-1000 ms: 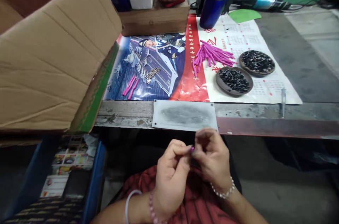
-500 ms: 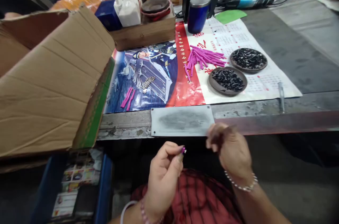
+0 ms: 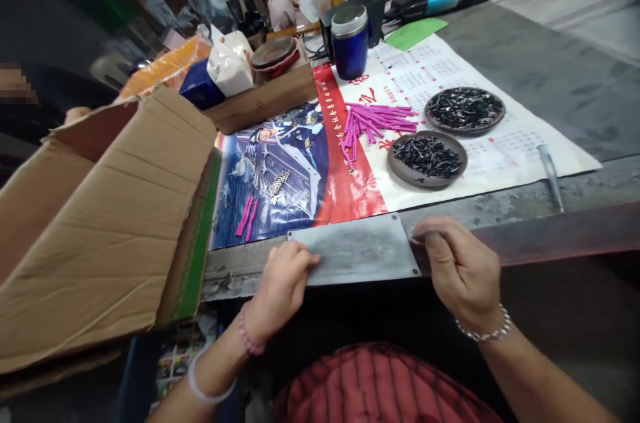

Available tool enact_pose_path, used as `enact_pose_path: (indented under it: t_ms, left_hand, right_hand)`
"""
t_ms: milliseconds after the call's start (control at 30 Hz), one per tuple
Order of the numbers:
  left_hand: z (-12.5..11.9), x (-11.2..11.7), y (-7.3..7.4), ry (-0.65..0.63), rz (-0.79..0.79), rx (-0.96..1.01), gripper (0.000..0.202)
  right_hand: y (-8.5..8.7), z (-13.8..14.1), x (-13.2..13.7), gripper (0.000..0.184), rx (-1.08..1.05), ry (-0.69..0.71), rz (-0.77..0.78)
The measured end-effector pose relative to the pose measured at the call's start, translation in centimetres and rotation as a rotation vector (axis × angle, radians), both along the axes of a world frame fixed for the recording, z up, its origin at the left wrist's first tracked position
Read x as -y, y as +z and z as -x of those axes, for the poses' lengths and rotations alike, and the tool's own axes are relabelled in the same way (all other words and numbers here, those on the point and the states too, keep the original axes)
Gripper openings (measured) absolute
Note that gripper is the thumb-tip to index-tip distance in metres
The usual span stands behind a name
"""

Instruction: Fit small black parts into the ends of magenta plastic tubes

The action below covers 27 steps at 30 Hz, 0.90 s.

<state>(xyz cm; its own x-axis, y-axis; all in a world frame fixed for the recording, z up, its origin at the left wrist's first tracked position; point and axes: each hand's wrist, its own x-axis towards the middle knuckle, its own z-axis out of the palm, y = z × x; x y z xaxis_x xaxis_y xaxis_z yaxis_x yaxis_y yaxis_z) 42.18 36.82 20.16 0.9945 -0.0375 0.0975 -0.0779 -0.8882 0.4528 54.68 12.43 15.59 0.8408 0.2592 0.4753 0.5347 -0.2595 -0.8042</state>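
My left hand (image 3: 286, 279) is closed at the left end of a grey metal plate (image 3: 350, 251), its fingers curled down; what they hold, if anything, is hidden. At the plate's right end, my right hand (image 3: 460, 273) is also closed, thumb against the curled fingers, with any content too small to make out. Beyond the left hand, two pink strips (image 3: 247, 218) lie on the poster beside a small heap of silvery beads (image 3: 279, 187). A larger bundle of pink strips (image 3: 377, 121) lies near two brown dishes, one nearer (image 3: 395, 173) and one farther (image 3: 500, 123), both filled with short black pieces.
A big cardboard box (image 3: 95, 236) stands open at the left. Behind the poster (image 3: 350, 199) are a wooden tray (image 3: 265, 99) and a blue mug (image 3: 350, 53). A clear pen-like tube (image 3: 551, 179) lies on the right. Another person is partly visible at far left.
My left hand has moved up and left to the plate, and the small pink piece at its fingertips no longer shows. My right hand has shifted slightly right. The view has tilted.
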Motion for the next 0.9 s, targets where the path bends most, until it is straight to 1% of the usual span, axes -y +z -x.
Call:
enact_pose_path:
  t_ms: [100, 133, 167, 233, 300, 367, 433, 500, 567, 633, 700, 767, 833, 900]
  left_hand:
    - [-2.9, 3.6, -0.3, -0.139, 0.001, -0.025, 0.026]
    - [-3.7, 4.4, -0.3, -0.199, -0.002, -0.033, 0.025]
    - [-4.1, 4.9, -0.2, -0.238, 0.006, -0.041, 0.025]
    - [-3.9, 4.5, 0.1, -0.258, 0.049, -0.054, 0.025]
    - [-2.7, 2.7, 0.5, -0.178, 0.103, -0.069, 0.027]
    - [-1.2, 0.7, 0.7, -0.049, 0.099, -0.088, 0.028]
    - [-0.3, -0.1, 0.7, 0.015, 0.083, -0.064, 0.028]
    - [-0.1, 0.6, 0.4, 0.034, 0.063, -0.043, 0.027]
    - [-0.5, 2.2, -0.1, 0.039, 0.062, -0.023, 0.025]
    - [-1.0, 3.6, -0.5, 0.054, 0.089, 0.018, 0.025]
    - [-1.1, 4.6, -0.8, 0.085, 0.141, 0.072, 0.024]
    - [-0.5, 5.2, -0.7, 0.126, 0.203, 0.123, 0.022]
    - [0.6, 5.7, -0.4, 0.171, 0.279, 0.157, 0.019]
    - [1.7, 6.2, 0.0, 0.204, 0.388, 0.167, 0.016]
  right_hand:
    - [-0.5, 0.3, -0.1, 0.020, 0.041, -0.067, -0.068]
    - [-0.6, 0.3, 0.0, 0.020, 0.044, -0.079, -0.082]
    - [-0.7, 0.3, 0.1, 0.021, 0.041, -0.084, -0.084]
    - [-0.8, 0.4, 0.3, 0.022, 0.037, -0.082, -0.086]
    - [-1.0, 0.4, 0.4, 0.023, 0.046, -0.077, -0.119]
    - [-1.1, 0.5, 0.3, 0.025, 0.069, -0.073, -0.167]
    - [-1.2, 0.5, 0.1, 0.027, 0.088, -0.072, -0.196]
    - [-1.2, 0.4, 0.0, 0.027, 0.085, -0.077, -0.194]
    - [-1.3, 0.3, 0.0, 0.025, 0.075, -0.083, -0.184]
    - [-1.2, 0.4, 0.3, 0.020, 0.046, -0.078, -0.154]
    - [-0.8, 1.1, 0.8, 0.013, -0.006, -0.052, -0.104]
    - [-0.1, 2.7, 1.1, 0.010, -0.042, 0.019, -0.066]
    - [0.6, 4.9, 0.9, 0.011, -0.058, 0.142, -0.045]
    - [1.2, 6.9, 0.3, 0.013, -0.121, 0.262, -0.023]
